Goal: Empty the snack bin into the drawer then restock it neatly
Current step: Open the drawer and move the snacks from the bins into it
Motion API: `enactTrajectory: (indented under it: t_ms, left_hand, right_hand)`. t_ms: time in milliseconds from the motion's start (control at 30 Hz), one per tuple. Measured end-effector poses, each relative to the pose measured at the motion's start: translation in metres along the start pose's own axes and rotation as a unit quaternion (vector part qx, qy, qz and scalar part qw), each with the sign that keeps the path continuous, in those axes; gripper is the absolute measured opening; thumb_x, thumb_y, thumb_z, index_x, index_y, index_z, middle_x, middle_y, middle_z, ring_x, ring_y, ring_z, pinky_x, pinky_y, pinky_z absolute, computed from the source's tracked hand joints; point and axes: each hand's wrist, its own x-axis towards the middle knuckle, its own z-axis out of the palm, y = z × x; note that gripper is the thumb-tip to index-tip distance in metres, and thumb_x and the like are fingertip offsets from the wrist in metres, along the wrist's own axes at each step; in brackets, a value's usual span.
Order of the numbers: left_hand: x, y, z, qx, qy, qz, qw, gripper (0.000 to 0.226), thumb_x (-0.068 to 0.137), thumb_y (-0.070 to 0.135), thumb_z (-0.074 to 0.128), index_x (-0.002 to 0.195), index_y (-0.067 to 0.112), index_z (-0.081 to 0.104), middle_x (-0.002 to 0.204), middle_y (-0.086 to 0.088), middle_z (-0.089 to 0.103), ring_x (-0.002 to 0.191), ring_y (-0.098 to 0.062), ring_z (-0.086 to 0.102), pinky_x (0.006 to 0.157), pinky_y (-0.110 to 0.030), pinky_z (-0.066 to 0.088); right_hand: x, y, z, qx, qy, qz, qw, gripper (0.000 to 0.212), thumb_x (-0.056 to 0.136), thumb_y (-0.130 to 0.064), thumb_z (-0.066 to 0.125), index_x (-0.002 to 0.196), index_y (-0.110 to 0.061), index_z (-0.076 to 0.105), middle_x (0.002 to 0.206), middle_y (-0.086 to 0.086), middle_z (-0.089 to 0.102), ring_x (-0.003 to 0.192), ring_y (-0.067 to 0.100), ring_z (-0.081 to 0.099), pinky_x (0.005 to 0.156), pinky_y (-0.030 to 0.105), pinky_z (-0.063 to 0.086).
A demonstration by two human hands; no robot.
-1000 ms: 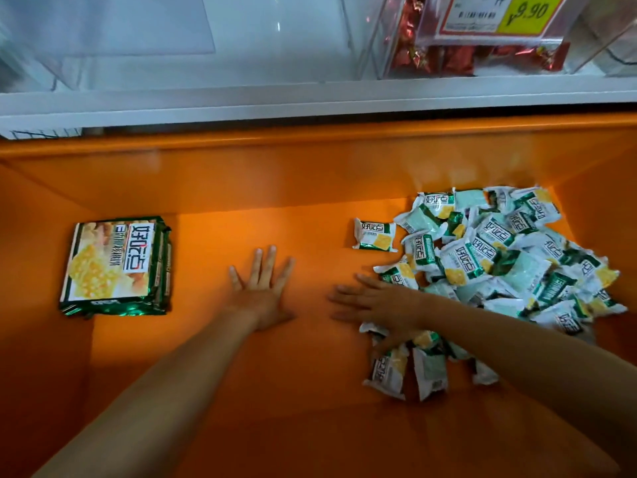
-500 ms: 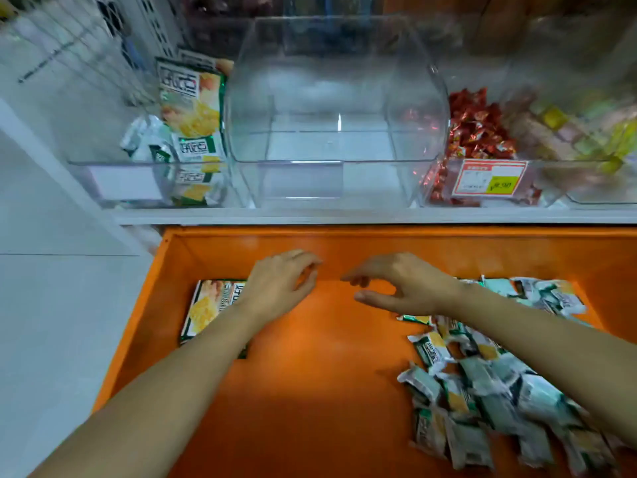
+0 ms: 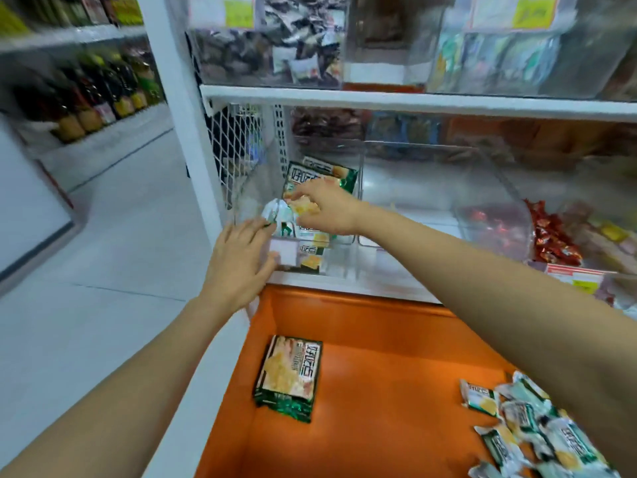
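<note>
at the left end of the lowest shelf, a clear snack bin [image 3: 360, 163] holds large green snack packs [image 3: 320, 174] standing on edge, with a few small white packets [image 3: 279, 215] in front of them. the left hand [image 3: 241, 260] lies against the bin's front by its label holder, fingers spread and fairly straight. the right hand [image 3: 327, 212] reaches over the rim onto the packs, fingers bent — blur hides whether they grip one. just below, the orange drawer [image 3: 379, 326] stands open, with a stack of the same large packs [image 3: 289, 374] at its left and a loose pile of small packets [image 3: 537, 429] at its right. likely risks: with only a flat hand steadying it, the bin could slide off the shelf edge. packs pulled out carelessly could miss the drawer's left wall and land on the floor — or mix into the loose pile.
</note>
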Motion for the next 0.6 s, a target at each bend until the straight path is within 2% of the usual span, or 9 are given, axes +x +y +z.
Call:
enactTrajectory:
  t_ms: [167, 233, 300, 367, 400, 467, 500, 600]
  left_hand:
    - [-0.002, -0.026, 0.01, -0.042, 0.046, 0.041, 0.997, 0.05, 0.096, 0.034, 0.031, 0.137, 0.014, 0.048, 0.134, -0.006, 0.053, 0.128, -0.025, 0.046, 0.112, -0.049, 0.027]
    - [-0.001, -0.03, 0.012, -0.062, 0.062, 0.046, 0.995, 0.047, 0.096, 0.031, 0.031, 0.136, 0.013, 0.049, 0.134, -0.005, 0.054, 0.127, -0.024, 0.046, 0.112, -0.048, 0.029]
    - [-0.001, -0.034, 0.015, -0.078, 0.077, 0.051, 0.993, 0.045, 0.096, 0.029, 0.033, 0.134, 0.012, 0.051, 0.133, -0.005, 0.055, 0.126, -0.023, 0.047, 0.11, -0.046, 0.031]
    - [-0.002, -0.039, 0.018, -0.086, 0.088, 0.063, 0.99, 0.044, 0.095, 0.026, 0.035, 0.133, 0.012, 0.052, 0.133, -0.005, 0.055, 0.124, -0.022, 0.047, 0.107, -0.042, 0.034]
    - [-0.002, -0.041, 0.019, -0.088, 0.09, 0.067, 0.99, 0.043, 0.095, 0.026, 0.036, 0.133, 0.012, 0.052, 0.133, -0.005, 0.055, 0.123, -0.022, 0.048, 0.106, -0.04, 0.034]
    - [-0.001, -0.043, 0.019, -0.094, 0.091, 0.067, 0.989, 0.043, 0.095, 0.025, 0.036, 0.132, 0.011, 0.053, 0.132, -0.005, 0.055, 0.122, -0.021, 0.048, 0.104, -0.037, 0.033]
    - [0.0, -0.043, 0.019, -0.099, 0.091, 0.064, 0.989, 0.042, 0.095, 0.024, 0.036, 0.131, 0.011, 0.054, 0.132, -0.005, 0.055, 0.121, -0.02, 0.048, 0.103, -0.034, 0.032]
    - [-0.001, -0.043, 0.017, -0.115, 0.089, 0.059, 0.988, 0.04, 0.095, 0.022, 0.038, 0.131, 0.012, 0.053, 0.132, -0.004, 0.055, 0.123, -0.016, 0.046, 0.102, -0.025, 0.029]
  right_hand:
    - [0.061, -0.003, 0.024, -0.032, -0.165, 0.08, 0.983, 0.083, 0.09, -0.036, 0.064, 0.152, -0.008, 0.015, 0.159, 0.01, 0.016, 0.145, 0.027, 0.019, 0.115, 0.034, 0.022]
    - [0.075, 0.002, 0.032, -0.054, -0.226, 0.098, 0.968, 0.097, 0.089, -0.048, 0.061, 0.154, -0.015, -0.002, 0.162, 0.004, -0.004, 0.149, 0.025, 0.002, 0.12, 0.04, 0.012]
    - [0.085, 0.005, 0.038, -0.065, -0.247, 0.106, 0.961, 0.1, 0.086, -0.052, 0.061, 0.153, -0.022, -0.007, 0.161, 0.003, -0.012, 0.149, 0.025, -0.006, 0.121, 0.045, 0.009]
    - [0.087, 0.006, 0.043, -0.049, -0.225, 0.11, 0.967, 0.098, 0.085, -0.047, 0.066, 0.154, -0.022, 0.001, 0.162, 0.004, -0.003, 0.148, 0.026, 0.003, 0.12, 0.044, 0.012]
    - [0.086, 0.006, 0.044, -0.033, -0.209, 0.113, 0.971, 0.093, 0.084, -0.042, 0.068, 0.153, -0.02, 0.01, 0.16, 0.006, 0.008, 0.146, 0.027, 0.014, 0.119, 0.044, 0.018]
    - [0.084, 0.008, 0.044, 0.0, -0.189, 0.119, 0.975, 0.076, 0.082, -0.035, 0.072, 0.142, -0.017, 0.028, 0.146, 0.01, 0.031, 0.127, 0.028, 0.037, 0.11, 0.044, 0.034]
    - [0.083, 0.009, 0.044, 0.005, -0.187, 0.121, 0.975, 0.07, 0.082, -0.033, 0.072, 0.136, -0.017, 0.032, 0.139, 0.009, 0.034, 0.12, 0.026, 0.04, 0.106, 0.044, 0.037]
    - [0.081, 0.011, 0.046, 0.052, -0.182, 0.118, 0.975, 0.069, 0.082, -0.028, 0.073, 0.136, -0.018, 0.031, 0.14, 0.006, 0.033, 0.122, 0.024, 0.039, 0.105, 0.041, 0.038]
